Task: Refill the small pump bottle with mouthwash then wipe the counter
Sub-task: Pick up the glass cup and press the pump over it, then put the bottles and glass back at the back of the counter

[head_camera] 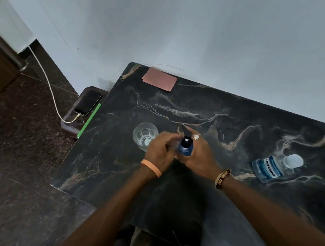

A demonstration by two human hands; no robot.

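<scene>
While both hands were on it, the small pump bottle (184, 148) stood upright near the middle of the table (240, 115), black pump head on. The right hand (199, 155) was wrapped round the blue body from the right. The left hand (160, 150) had its fingers curled in at the neck, apparently pinching the pump collar. That area was blurred, so the exact contact is my read. Looked like the unscrew step, refill not started. Handling guess: small, light, rigid smooth plastic with a narrow base, so it tips easily and can spin in a loose grip. Best hold is a full wrap low on the body, with the twist applied at the collar rather than the thin nozzle. Once open it would need one hand steadying it during the pour, since the mouth looked narrow. The Listerine bottle (273, 167) appeared to lie on its side well to the right, white cap end pointing away from the hands; fill level unclear. It was clear, thin-walled plastic that would likely flex if squeezed, so grip it mid-body at the label. A glass tumbler (145, 136) sat just beside the left hand, a knock risk. A pink cloth (159, 79) lay at the far corner by the wall, untouched, presumably for the wipe.
</scene>
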